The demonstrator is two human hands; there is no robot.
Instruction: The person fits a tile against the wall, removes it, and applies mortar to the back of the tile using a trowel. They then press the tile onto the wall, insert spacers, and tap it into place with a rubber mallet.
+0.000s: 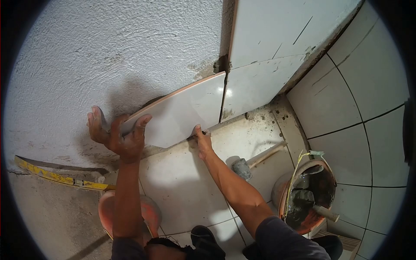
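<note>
A white wall tile [186, 108] with a reddish-brown edge stands slightly tilted along the foot of the wall, its right end close against the tiles set there. My left hand [123, 136] is at the tile's left end with its fingers spread; the palm's exact contact is hidden. Under the lower edge, my right hand [203, 143] grips the tile, its thumb up by the front face and the other fingers mostly out of sight. Set wall tiles [253, 84] with dark smears continue to the right.
A mallet [245, 168] lies on the floor tiles. At right, a bucket [331, 186] holds grey mix and a trowel [310, 203]. A yellow spirit level [56, 175] lies at left near an orange bucket [151, 212]. Tiled wall [338, 151] bounds the right side.
</note>
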